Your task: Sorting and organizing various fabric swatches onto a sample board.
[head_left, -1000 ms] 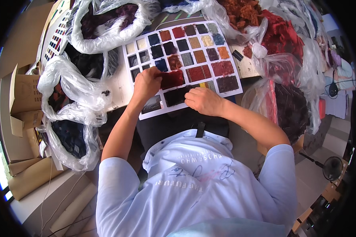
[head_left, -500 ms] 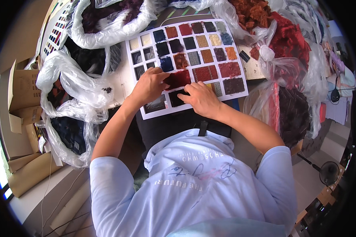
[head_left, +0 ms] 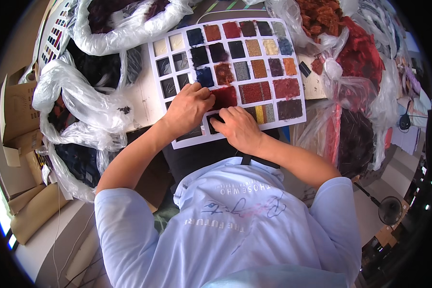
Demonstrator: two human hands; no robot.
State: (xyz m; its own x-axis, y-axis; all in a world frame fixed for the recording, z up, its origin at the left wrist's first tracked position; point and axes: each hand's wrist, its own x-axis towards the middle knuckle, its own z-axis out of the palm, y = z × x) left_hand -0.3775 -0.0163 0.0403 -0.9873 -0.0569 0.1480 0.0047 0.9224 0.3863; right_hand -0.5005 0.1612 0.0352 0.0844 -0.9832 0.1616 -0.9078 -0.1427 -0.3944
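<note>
A white sample card (head_left: 300,98) with rows of cut-out windows lies tilted before me, its near edge over my lap. Fuzzy fabric swatches in many colours show in the windows. With curled fingers, my left hand (head_left: 189,108) pinches at the left side of a dark red swatch (head_left: 224,97). My right hand (head_left: 242,128) has its bent fingertips at that swatch's lower edge, its thumb reaching left over a black swatch (head_left: 215,126). The fingers partly cover both swatches. A swatch with a yellow stripe (head_left: 259,115) sits just right of my right hand.
Clear plastic bags (head_left: 77,96) of dark fabric pieces crowd the left. More bags hold rust-orange pieces (head_left: 317,19), red pieces (head_left: 360,53) and dark brown pieces (head_left: 355,139) on the right. Cardboard boxes (head_left: 21,113) stand far left; a small round fan (head_left: 390,210) is low right.
My left hand has moved right over the card, and my right hand slightly left, so they are closer together. The surroundings have shifted a little in the view.
</note>
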